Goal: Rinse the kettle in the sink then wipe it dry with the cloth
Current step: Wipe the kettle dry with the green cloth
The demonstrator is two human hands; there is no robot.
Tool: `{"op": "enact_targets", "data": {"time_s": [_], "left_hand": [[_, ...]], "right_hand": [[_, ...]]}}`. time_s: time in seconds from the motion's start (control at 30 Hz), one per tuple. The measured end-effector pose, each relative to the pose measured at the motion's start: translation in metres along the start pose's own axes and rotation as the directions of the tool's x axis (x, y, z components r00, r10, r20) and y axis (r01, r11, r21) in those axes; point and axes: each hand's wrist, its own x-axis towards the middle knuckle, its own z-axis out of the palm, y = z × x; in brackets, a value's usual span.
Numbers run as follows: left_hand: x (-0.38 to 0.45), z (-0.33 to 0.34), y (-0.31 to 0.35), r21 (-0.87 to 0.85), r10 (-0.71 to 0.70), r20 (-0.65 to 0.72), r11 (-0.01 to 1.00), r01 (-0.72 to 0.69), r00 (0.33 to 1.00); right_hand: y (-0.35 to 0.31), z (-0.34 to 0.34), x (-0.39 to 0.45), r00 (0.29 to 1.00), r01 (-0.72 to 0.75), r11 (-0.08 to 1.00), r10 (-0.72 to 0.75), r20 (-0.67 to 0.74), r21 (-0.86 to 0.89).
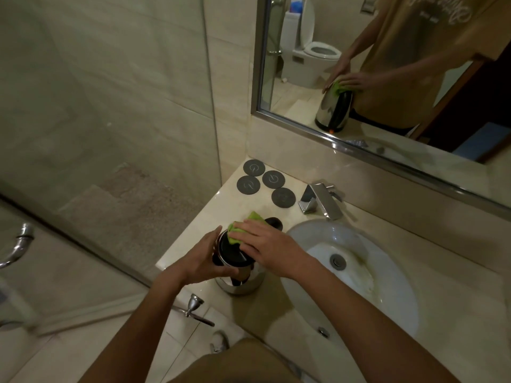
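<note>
A steel kettle (243, 283) with a black lid and handle stands upright on the beige counter, just left of the sink (387, 275). My left hand (204, 261) grips the kettle's left side near the top. My right hand (265, 244) lies flat on a green cloth (237, 229) and presses it onto the lid. Part of the cloth sticks out beyond my fingers toward the wall. Both hands hide much of the kettle's body.
Several dark round coasters (262, 182) lie at the back of the counter. A chrome tap (320, 200) stands behind the white basin. A mirror (387, 64) hangs above. A glass shower screen (110, 134) borders the counter on the left.
</note>
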Motion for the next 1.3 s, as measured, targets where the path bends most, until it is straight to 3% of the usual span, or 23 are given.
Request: {"op": "enact_targets", "data": {"time_s": [0.17,0.5,0.63,0.73,0.83,0.93,1.03,1.3], "left_hand": [[-0.001,0.008,0.003,-0.004,-0.054,-0.028,0.999,0.054,0.998],[0.004,0.006,0.004,0.06,-0.057,-0.056,0.996,0.06,0.997],[0.006,0.0,0.007,0.113,-0.037,-0.041,0.993,0.041,0.998],[0.003,-0.002,0.012,0.108,-0.047,-0.015,0.993,0.048,0.999],[0.002,-0.002,0.016,0.105,-0.049,-0.005,0.993,0.05,0.999],[0.003,-0.003,0.02,0.134,-0.064,0.011,0.989,0.062,0.998],[0.001,-0.007,0.022,0.129,-0.078,0.04,0.989,0.072,0.996],[0.02,-0.029,0.022,0.243,-0.168,0.281,0.965,0.1,0.945]], "right_hand": [[-0.011,-0.002,0.012,0.994,-0.099,0.995,0.099,-0.042,0.002],[0.001,0.03,-0.035,0.987,0.032,0.995,-0.047,-0.155,-0.098],[0.005,0.013,-0.005,0.997,0.063,0.996,-0.067,-0.047,-0.066],[0.006,-0.002,0.016,0.999,-0.026,1.0,0.026,0.029,0.012],[0.016,-0.013,0.024,0.974,-0.22,0.965,0.21,0.083,0.143],[0.034,-0.01,0.014,0.933,-0.347,0.872,0.357,0.036,0.345],[0.039,-0.004,0.002,0.896,-0.398,0.823,0.444,-0.02,0.404],[-0.007,0.015,-0.032,0.955,-0.267,0.961,0.274,-0.116,0.078]]}}
